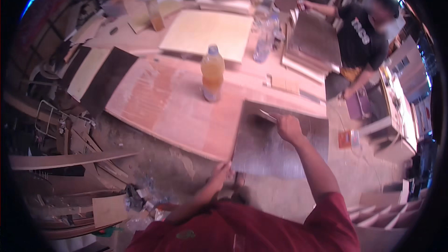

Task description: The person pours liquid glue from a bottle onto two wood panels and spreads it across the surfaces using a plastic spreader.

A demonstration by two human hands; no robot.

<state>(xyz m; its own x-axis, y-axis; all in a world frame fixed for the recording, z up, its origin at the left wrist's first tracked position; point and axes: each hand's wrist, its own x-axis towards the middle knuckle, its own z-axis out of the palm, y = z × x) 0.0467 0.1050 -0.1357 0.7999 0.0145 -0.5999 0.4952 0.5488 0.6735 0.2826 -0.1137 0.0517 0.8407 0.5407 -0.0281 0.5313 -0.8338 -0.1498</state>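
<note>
A dark, glossy sheet point(280, 147) lies at the near right end of the work table, its near part jutting past the table edge. My right hand point(289, 128) is over its far half, closed around a thin, flat spreader-like tool point(267, 115). A blurred dark patch shows on the sheet beneath the tool; shadow or wet coating, I cannot tell which. At the sheet's near left corner, my left hand point(224, 172) grips the edge, its fingers partly hidden. The pinkish plywood board point(178, 101) beside the sheet has streaky, shiny bands across it.
A plastic bottle of amber liquid point(212, 73) stands upright on the board. Beyond it are a pale panel point(210, 33), clear bottles point(264, 42) and stacked boards point(311, 42). A co-worker point(364, 35) touches that stack. Dark strips point(108, 77) overhang at left; scrap wood point(80, 136) litters the floor.
</note>
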